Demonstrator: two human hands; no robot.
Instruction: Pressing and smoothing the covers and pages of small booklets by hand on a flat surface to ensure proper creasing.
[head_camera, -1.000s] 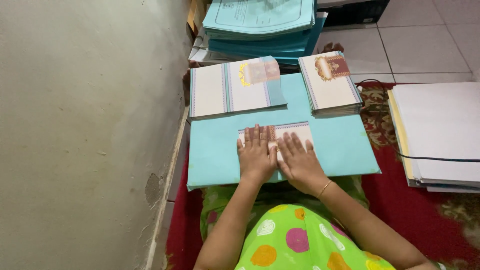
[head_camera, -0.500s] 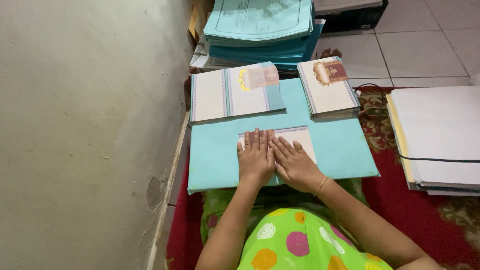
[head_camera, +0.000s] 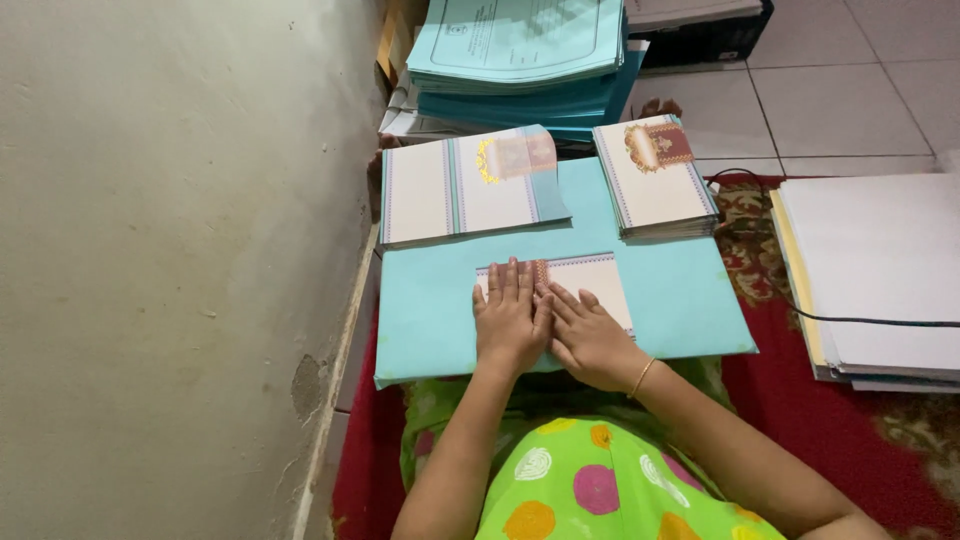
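From my seat, little has moved in the last second: both hands stay flat on the folded card, only edging slightly left. I judge the crease is still being pressed. Left hand and right hand lie side by side, fingers straight and together, clamped on nothing. The card is cream with striped edging, lying mid-way on a light blue folder. 2 card stacks sit at the folder's far edge.
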